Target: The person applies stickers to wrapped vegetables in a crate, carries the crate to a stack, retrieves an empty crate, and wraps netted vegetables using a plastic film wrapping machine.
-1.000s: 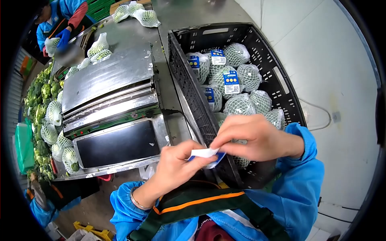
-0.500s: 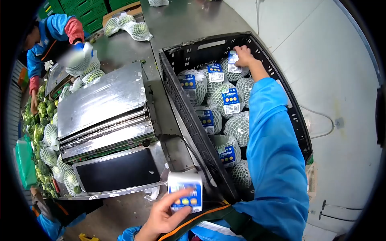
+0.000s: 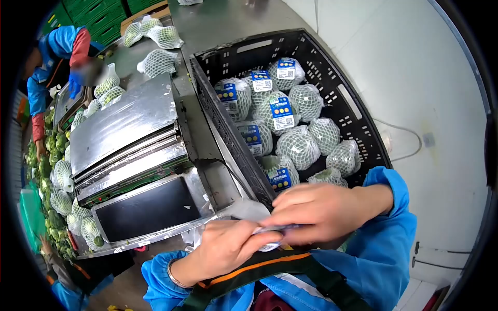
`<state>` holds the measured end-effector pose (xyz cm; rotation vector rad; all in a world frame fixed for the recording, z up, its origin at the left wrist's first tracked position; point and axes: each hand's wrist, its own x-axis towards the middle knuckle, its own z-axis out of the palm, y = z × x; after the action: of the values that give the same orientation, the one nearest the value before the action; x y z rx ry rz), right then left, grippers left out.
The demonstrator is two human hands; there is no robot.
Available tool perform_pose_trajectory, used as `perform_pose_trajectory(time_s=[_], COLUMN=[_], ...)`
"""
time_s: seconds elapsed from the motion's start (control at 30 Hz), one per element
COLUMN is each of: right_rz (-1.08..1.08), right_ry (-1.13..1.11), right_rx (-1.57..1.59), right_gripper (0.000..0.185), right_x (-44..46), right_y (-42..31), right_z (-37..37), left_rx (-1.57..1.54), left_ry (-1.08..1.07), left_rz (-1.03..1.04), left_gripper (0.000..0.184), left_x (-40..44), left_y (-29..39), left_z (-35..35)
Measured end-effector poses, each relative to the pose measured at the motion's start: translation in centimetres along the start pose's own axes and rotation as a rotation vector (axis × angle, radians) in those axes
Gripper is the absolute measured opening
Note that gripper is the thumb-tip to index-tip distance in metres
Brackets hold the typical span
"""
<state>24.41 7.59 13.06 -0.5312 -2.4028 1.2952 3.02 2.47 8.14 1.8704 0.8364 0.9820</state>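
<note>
The left hand (image 3: 223, 246) and the right hand (image 3: 324, 212) are meeting low in front of the chest. The left hand is showing its back, and its thumb and fingers are pinching some blurry stickers (image 3: 270, 246). The right hand is curling its fingers in from the other side and grasping the same stickers. The stickers are sitting between the hands, near the close end of the black crate (image 3: 223, 124). Both forearms are slanting inward, and a bracelet (image 3: 175, 276) is circling the left wrist. Broccoli heads (image 3: 298, 148) in white nets are lying inside the crate, and some are wearing blue-and-white labels (image 3: 282, 113).
</note>
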Motion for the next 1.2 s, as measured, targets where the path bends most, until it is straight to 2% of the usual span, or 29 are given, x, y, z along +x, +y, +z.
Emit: perform_pose_trajectory(time_s=[0.03,0.07,0.1,0.13,0.17,0.2,0.23,0.3,0.37,0.43,0.47,0.5,0.53,0.57,0.6,0.63,0.67,0.7,0.73,0.77,0.83,0.87,0.93,0.97,1.0,1.03,1.1,1.13,1.2], right_rz=[-0.074,0.020,0.099,0.169,0.342,0.473,0.627,0.687,0.749,0.913,0.870,0.825,0.758,0.632,0.795,0.950,1.035,1.018,0.836,0.649,0.561,0.464,0.129,0.141,0.081,0.024,0.187,0.316,0.472], right_ry=[0.031,0.050,0.214,0.301,0.598,0.595,0.439,0.232,0.191,0.122,0.268,0.414,0.528,0.485,0.255,0.019,-0.014,0.140,0.323,0.487,0.416,0.317,0.085,0.006,0.040,0.070,0.396,0.591,0.368], right_rx=[-0.187,-0.300,-0.162,-0.377,-0.240,-0.350,-0.460,-0.570,-0.617,-0.735,-0.834,-0.927,-0.908,-0.913,-0.961,-0.994,-0.991,-1.054,-0.856,-0.655,0.130,0.367,0.028,-0.009,-0.148,-0.290,-0.365,-0.144,-0.223], right_gripper=[0.023,0.018,0.016,0.016,0.016,0.021,0.026,0.037,0.045,0.067,0.074,0.081,0.089,0.085,0.081,0.078,0.073,0.066,0.062,0.058,0.047,0.039,0.032,0.029,0.025,0.021,0.013,0.014,0.017], right_x=[-0.5,-0.7,-1.1,-1.7,-2.5,-3.1,-4.1,-5.4,-6.9,-6.6,-7.4,-8.0,-8.0,-8.4,-9.0,-9.5,-9.2,-9.5,-8.6,-7.2,-3.3,-2.9,-2.3,-2.4,-2.8,-3.2,-4.1,-5.2,-6.9], right_y=[0.5,0.0,0.4,0.9,3.0,4.9,8.2,16.4,25.6,28.4,29.5,29.9,28.7,27.5,28.0,28.5,26.8,26.9,25.2,22.1,9.8,4.7,-1.1,-2.6,-2.5,-2.2,-1.8,-0.3,4.0], right_z=[-0.1,-1.6,-3.7,-6.7,-8.9,-12.4,-15.8,-18.2,-17.9,-16.3,-15.6,-14.7,-14.4,-14.6,-14.6,-14.3,-12.7,-11.3,-10.4,-9.5,-6.1,-4.0,-0.6,0.6,0.8,0.4,-3.8,-5.5,-9.1], left_rx=[-0.028,-0.067,-0.101,-0.204,-0.195,-0.378,-0.563,-0.817,-0.976,-0.816,-0.735,-0.730,-0.687,-0.646,-0.714,-0.688,-0.717,-0.679,-0.637,-0.457,-0.106,-0.025,-0.009,0.030,0.047,-0.153,-0.090,-0.142,-0.514], left_ry=[-0.116,-0.183,-0.247,-0.266,-0.340,-0.229,-0.117,0.049,0.029,0.118,0.069,0.096,0.077,0.058,0.135,0.179,0.279,0.335,0.391,0.272,0.023,0.125,0.092,0.017,-0.059,-0.119,-0.376,-0.343,-0.126], left_rz=[-0.128,-0.247,-0.365,-0.511,-0.748,-0.766,-0.785,-0.640,-0.630,-0.441,-0.508,-0.567,-0.519,-0.471,-0.486,-0.560,-0.555,-0.526,-0.499,-0.425,-0.289,-0.129,-0.136,-0.086,-0.164,-0.305,-0.694,-0.794,-0.850], left_gripper=[0.023,0.024,0.027,0.030,0.027,0.026,0.025,0.069,0.078,0.079,0.077,0.058,0.044,0.032,0.020,0.021,0.021,0.020,0.019,0.017,0.013,0.017,0.011,0.010,0.012,0.017,0.022,0.025,0.023], left_x=[0.3,-0.3,-1.4,-2.9,-3.6,-4.0,-4.3,-2.8,-1.9,-2.1,-2.8,-3.6,-5.0,-6.1,-6.0,-5.6,-4.3,-3.4,-2.6,-2.5,-2.7,-2.7,-1.8,-1.3,-1.5,-1.7,-4.4,-5.2,-7.0], left_y=[0.5,-0.1,-1.4,-3.0,-3.3,-3.3,-3.3,-2.6,-1.2,-0.4,0.0,0.3,-0.3,-0.9,-0.4,0.4,1.6,2.2,2.9,2.8,2.5,1.6,2.1,2.4,2.0,1.6,-0.5,-0.4,-1.3], left_z=[0.2,1.1,2.5,3.7,3.9,4.1,4.3,4.0,2.3,2.1,1.5,1.4,1.1,0.9,1.1,1.3,2.0,2.2,2.5,2.0,0.8,1.5,2.0,1.9,2.5,3.1,4.0,4.1,4.6])
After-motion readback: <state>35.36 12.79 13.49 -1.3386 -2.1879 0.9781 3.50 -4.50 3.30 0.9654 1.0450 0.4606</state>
